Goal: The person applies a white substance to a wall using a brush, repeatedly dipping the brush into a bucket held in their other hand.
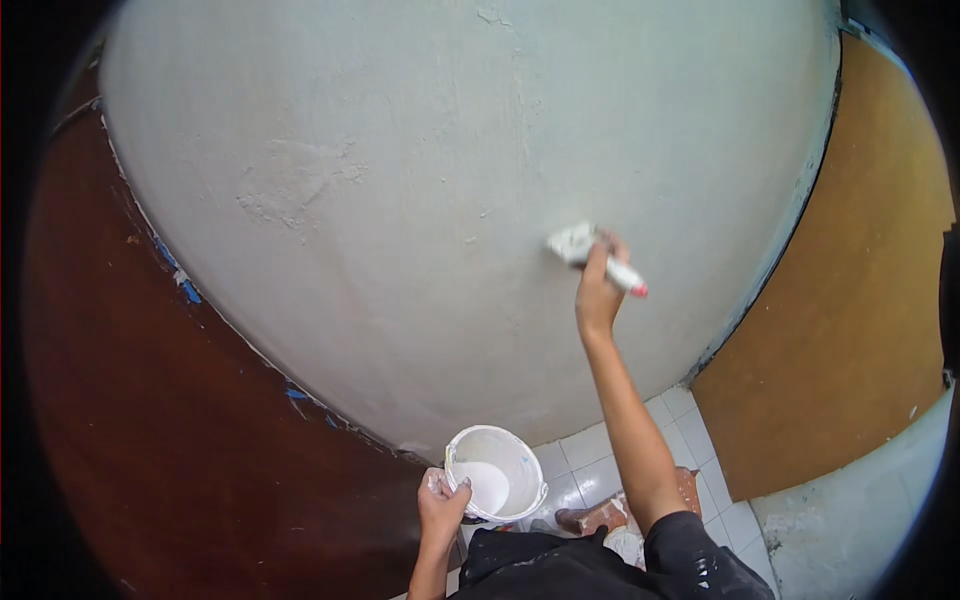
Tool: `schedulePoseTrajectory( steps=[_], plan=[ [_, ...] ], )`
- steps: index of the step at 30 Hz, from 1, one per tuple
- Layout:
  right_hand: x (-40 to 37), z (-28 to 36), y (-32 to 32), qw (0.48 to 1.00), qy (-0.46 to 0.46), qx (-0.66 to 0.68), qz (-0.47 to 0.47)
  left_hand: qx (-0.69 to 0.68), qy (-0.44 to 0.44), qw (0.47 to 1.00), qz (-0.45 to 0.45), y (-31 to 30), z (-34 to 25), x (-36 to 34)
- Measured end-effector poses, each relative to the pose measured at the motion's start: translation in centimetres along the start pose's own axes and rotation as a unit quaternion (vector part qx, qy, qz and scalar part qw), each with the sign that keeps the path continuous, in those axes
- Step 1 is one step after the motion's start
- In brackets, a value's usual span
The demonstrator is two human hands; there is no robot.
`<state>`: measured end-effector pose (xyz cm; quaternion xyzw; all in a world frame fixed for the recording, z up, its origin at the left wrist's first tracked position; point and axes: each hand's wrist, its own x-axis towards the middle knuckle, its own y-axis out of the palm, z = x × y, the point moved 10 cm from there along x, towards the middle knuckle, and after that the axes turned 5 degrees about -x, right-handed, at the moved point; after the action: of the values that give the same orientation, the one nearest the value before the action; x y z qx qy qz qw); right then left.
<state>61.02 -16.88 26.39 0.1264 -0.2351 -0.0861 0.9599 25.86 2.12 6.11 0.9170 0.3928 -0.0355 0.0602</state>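
Observation:
My right hand [600,275] is closed round the handle of a wide paintbrush [574,243], white with paint and red at the handle's end. Its bristle end points left and lies against the pale wall [420,290]. Down by my body, my left hand [440,500] grips the rim of a white bucket [522,465], thumb over the edge. White paint [487,486] shows inside the bucket, covering its bottom. White smears mark the fingers of my left hand.
Rough, flaking patches [290,190] mark the wall's left side. A dark brown panel [200,430] stands left, an orange-brown one [830,300] right. Below are white floor tiles [595,480] and a paint-spattered reddish-brown object [605,515] beside my body.

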Motion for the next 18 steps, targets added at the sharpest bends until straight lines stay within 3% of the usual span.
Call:
schedulePoseTrajectory(
  steps=[3,6,7,11,13,16,18],
  plan=[
    [4.8,9.6,3.2,0.992,-0.109,0.057,0.022,-0.003,0.009,1.000,-0.002,0.1,0.3,0.2],
    [6.1,14.1,4.2,0.990,-0.105,0.088,0.032,-0.036,0.000,0.999,-0.004,0.9,-0.7,-0.2],
    [6.0,13.1,3.8,0.988,-0.125,0.092,0.022,-0.036,0.000,0.999,-0.003,0.9,-0.6,-0.1],
    [-0.4,-3.0,-0.5,0.997,0.015,0.070,-0.010,-0.020,-0.001,1.000,-0.005,0.5,0.3,0.0],
    [-3.2,-6.7,-1.8,0.997,0.073,0.011,0.024,-0.008,-0.006,1.000,-0.005,0.4,0.6,-0.2],
    [-2.0,-3.4,-1.8,0.995,-0.017,-0.092,0.046,0.001,-0.019,1.000,-0.007,0.4,0.4,0.0],
    [0.9,2.5,-0.7,0.972,-0.166,-0.151,0.067,0.001,-0.039,0.999,-0.014,0.5,-0.1,-0.5]
  ],
)
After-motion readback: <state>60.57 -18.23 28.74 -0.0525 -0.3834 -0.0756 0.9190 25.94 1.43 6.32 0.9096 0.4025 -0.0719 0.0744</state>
